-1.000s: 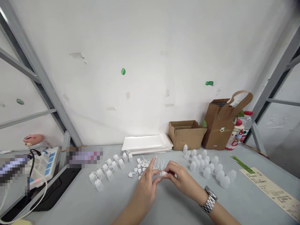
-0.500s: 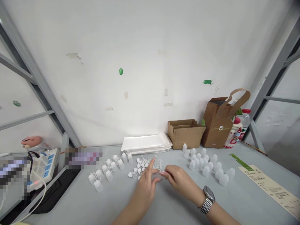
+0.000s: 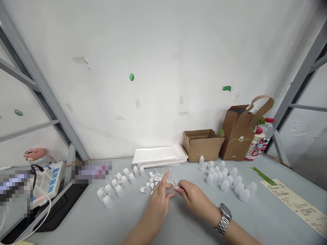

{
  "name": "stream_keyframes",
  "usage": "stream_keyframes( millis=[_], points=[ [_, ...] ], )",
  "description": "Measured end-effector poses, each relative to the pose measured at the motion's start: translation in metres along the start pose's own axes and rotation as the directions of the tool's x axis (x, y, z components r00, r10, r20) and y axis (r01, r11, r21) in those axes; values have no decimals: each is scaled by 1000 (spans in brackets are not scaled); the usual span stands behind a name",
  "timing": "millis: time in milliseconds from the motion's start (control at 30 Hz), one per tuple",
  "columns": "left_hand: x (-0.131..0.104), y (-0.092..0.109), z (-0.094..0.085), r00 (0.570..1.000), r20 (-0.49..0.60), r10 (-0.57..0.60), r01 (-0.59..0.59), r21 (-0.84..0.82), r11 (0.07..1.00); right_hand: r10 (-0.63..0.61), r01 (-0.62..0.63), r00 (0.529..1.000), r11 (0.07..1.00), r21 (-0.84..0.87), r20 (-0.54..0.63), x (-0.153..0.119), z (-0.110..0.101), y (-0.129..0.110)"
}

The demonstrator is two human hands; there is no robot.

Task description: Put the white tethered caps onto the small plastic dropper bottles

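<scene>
Pinching a bottle (image 3: 170, 191) and cap (image 3: 176, 187)

Head view: the left hand's (image 3: 159, 200) grip is closed on the bottle, mostly hidden; the right hand's (image 3: 193, 196) grip pinches the cap. Both sit over the worktop (image 3: 189, 226), near the loose caps (image 3: 152, 180).

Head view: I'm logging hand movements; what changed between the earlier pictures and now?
The bare right hand has rolled slightly and edged closer to the bare left hand; no new grasp or release shows. The left hand stays around the small translucent plastic bottle; the capped white plastic bottles look unmoved.
</scene>
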State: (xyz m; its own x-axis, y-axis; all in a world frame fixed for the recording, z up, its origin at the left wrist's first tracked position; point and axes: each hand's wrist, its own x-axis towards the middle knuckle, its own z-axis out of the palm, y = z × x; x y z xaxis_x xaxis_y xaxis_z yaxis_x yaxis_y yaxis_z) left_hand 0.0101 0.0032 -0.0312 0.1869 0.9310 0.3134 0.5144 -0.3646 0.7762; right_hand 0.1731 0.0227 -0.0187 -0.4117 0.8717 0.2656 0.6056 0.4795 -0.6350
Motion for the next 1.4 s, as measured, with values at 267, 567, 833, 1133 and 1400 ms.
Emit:
stream_keyframes(
  millis=[267, 567, 833, 1133, 1400],
  points=[
    [3, 3, -2, 999, -39, -36, 36, -7, 999, 224, -217, 974, 926, 311, 11, 5, 2, -4],
    [0, 5, 4, 991, 47, -128, 134, -150, 980, -76, 119, 967, 979, 168, -242, -1, 3, -5],
    [6, 19, -2, 971, 34, -237, 236, -295, 926, 68, 92, 932, 907, 411, -357, -4, 7, -13],
    [4, 11, 0, 979, -14, -203, 197, -183, 963, 255, 25, 870, 832, 555, -421, 1, 1, -10],
    [5, 9, -1, 986, -69, -154, 149, -77, 986, 371, -77, 860, 773, 629, -350, 2, -9, -12]
  ],
)
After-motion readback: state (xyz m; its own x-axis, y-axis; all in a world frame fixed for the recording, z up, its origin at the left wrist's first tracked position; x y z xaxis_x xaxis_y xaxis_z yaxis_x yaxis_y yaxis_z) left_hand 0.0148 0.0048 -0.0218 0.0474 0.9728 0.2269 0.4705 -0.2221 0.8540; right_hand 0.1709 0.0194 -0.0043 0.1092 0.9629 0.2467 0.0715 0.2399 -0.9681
